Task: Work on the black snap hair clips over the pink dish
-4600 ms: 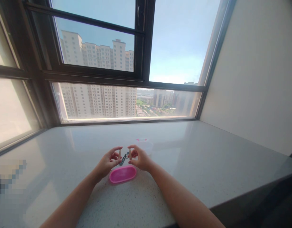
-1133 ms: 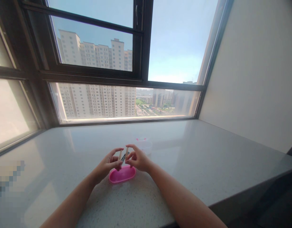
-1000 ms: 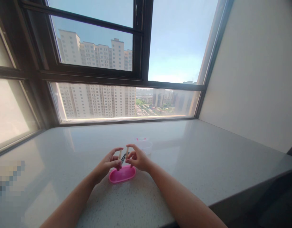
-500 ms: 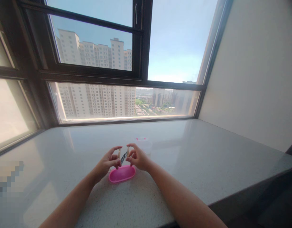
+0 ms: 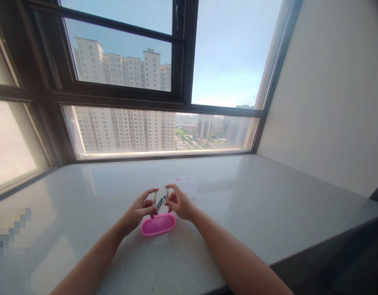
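Note:
My left hand (image 5: 145, 206) is closed, pinching a slim gold-coloured piece (image 5: 155, 198) upright between thumb and fingertips. A similar slim gold-coloured piece (image 5: 167, 194) stands between the thumb and index finger of my right hand (image 5: 178, 203). The two pieces face each other with a small gap between them; their exact kind is too small to make out. In that gap, lower down, a narrow dark object (image 5: 159, 203) lies on the counter, partly covered by my fingers. Just below both hands sits a pink oval tray (image 5: 158, 234), with nothing visible in it.
Behind my right hand stands a clear plastic container (image 5: 189, 189) with pink clasps, partly hidden by the hand. The pale speckled counter (image 5: 164, 262) runs back to the window frame (image 5: 164, 157). A white wall (image 5: 327, 102) rises at the right.
My right hand has shifted slightly up and right with its gold-coloured piece, widening the gap a little. The left hand is almost still. More of the dark object shows between them.

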`<control>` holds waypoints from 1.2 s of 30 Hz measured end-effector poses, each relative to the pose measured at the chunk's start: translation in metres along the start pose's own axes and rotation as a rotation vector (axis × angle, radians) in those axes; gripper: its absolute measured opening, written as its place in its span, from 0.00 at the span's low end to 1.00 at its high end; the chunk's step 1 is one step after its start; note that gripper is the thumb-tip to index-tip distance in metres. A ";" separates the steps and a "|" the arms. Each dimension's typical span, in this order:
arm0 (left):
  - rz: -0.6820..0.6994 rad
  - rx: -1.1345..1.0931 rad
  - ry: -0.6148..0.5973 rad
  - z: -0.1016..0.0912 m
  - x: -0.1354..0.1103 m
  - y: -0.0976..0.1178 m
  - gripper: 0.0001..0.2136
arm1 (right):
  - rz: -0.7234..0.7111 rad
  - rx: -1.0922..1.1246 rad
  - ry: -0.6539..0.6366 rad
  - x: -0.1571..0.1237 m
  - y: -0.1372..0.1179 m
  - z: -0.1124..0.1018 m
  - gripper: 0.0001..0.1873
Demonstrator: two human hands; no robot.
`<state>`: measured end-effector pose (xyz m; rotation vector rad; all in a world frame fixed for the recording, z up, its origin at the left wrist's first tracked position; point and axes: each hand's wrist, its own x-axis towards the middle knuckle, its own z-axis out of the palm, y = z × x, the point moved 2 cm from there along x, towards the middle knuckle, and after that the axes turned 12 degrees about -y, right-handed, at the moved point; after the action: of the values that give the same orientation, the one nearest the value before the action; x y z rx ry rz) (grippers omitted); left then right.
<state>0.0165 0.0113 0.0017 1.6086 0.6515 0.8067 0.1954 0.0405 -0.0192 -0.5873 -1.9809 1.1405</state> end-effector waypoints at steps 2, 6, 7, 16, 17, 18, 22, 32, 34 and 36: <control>0.005 0.006 0.000 0.000 0.000 0.001 0.32 | 0.005 -0.011 -0.004 0.000 -0.001 0.000 0.27; 0.018 0.025 -0.010 0.000 -0.001 0.002 0.34 | 0.017 -0.031 -0.010 0.001 -0.002 0.002 0.29; 0.024 0.028 -0.015 0.000 -0.001 0.002 0.34 | 0.023 -0.036 -0.014 0.001 -0.002 0.002 0.31; 0.002 0.027 -0.001 -0.001 0.002 -0.004 0.30 | 0.039 -0.069 -0.027 0.000 0.001 0.004 0.31; -0.003 0.036 0.001 -0.001 0.002 -0.006 0.29 | 0.040 -0.076 -0.024 -0.001 0.002 0.004 0.30; -0.005 0.052 0.004 -0.001 0.003 -0.008 0.27 | 0.041 -0.084 -0.021 -0.001 0.003 0.004 0.30; -0.008 0.145 0.016 0.001 0.003 -0.010 0.22 | 0.045 -0.105 -0.013 -0.001 0.002 0.003 0.30; -0.016 0.202 0.039 0.001 0.002 -0.006 0.14 | 0.053 -0.213 0.007 0.000 -0.004 0.000 0.14; -0.013 0.201 0.058 0.001 0.002 -0.005 0.14 | 0.058 -0.261 0.021 -0.001 -0.005 0.000 0.11; -0.017 0.199 0.079 0.001 0.001 -0.003 0.14 | 0.064 -0.296 0.030 -0.001 -0.007 -0.001 0.08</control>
<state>0.0180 0.0127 -0.0014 1.7548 0.8222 0.8163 0.1968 0.0369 -0.0137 -0.8204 -2.1338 0.8745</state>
